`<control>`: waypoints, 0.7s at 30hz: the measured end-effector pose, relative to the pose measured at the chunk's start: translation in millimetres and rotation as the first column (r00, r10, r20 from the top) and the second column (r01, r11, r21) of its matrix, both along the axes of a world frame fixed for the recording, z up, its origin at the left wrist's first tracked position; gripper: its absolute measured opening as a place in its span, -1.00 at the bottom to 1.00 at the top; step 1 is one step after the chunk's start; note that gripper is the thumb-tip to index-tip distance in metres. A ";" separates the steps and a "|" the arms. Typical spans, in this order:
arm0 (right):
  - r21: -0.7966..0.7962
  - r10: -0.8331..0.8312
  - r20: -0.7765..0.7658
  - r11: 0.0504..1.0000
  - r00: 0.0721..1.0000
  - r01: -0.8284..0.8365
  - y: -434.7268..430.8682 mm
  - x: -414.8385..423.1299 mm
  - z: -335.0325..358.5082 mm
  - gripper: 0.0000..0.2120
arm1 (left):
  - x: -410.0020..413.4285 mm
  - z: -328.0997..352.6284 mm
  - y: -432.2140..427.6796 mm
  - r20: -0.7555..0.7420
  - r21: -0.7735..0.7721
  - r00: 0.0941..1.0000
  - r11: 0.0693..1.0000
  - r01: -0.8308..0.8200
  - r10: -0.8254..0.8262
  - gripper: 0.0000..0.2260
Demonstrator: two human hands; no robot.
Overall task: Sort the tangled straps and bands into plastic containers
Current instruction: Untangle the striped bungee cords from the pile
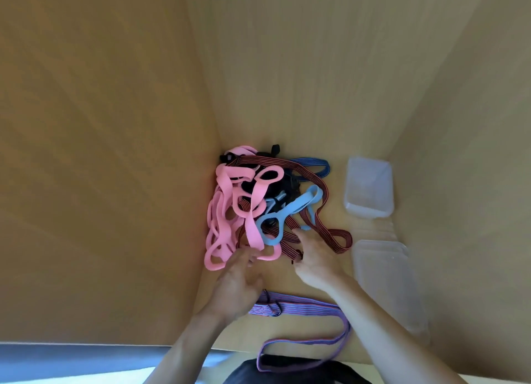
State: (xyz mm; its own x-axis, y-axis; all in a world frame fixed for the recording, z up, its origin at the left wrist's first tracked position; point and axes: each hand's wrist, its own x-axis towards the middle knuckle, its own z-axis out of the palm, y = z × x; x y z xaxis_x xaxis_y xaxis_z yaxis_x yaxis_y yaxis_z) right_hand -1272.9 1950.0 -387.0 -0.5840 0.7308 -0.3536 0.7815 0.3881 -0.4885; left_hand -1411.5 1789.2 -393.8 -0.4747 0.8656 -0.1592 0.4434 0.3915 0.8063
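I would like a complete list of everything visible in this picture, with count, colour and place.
pink band: count unclear, pink, left of the tangled pile
light blue band: one seen, light blue, pile's middle
red and black striped strap: at least one, across the pile and to its right
blue striped strap: one, blue, pile's far side
black straps: count unclear, black, underneath
purple striped strap: one, purple, near edge, hanging over
containers: two, clear, right of the pile
wooden surface: tan, under everything
left hand: at the pink band
right hand: seems to pinch the striped strap's end
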 end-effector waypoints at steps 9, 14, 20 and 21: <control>0.156 -0.047 0.046 0.987 0.998 0.040 5.7 -8.8 -5.9 -0.82 | 7.6 9.4 -1.4 -0.021 -0.089 0.996 0.992 0.086 -0.088 -0.61; 0.097 -0.048 -0.024 0.994 0.999 0.050 21.5 -3.0 25.4 -0.91 | 4.8 15.2 -4.0 -0.024 -0.147 0.985 0.975 0.168 -0.173 -0.88; -0.091 0.009 -0.145 0.996 0.989 -0.022 43.5 0.6 75.3 -0.93 | 4.3 19.5 -1.0 -0.042 -0.150 0.982 0.973 0.176 -0.184 -0.81; -0.100 0.004 -0.183 0.995 0.983 -0.023 45.9 1.1 84.3 -0.92 | 3.7 19.7 0.4 -0.034 -0.142 0.985 0.977 0.161 -0.167 -0.77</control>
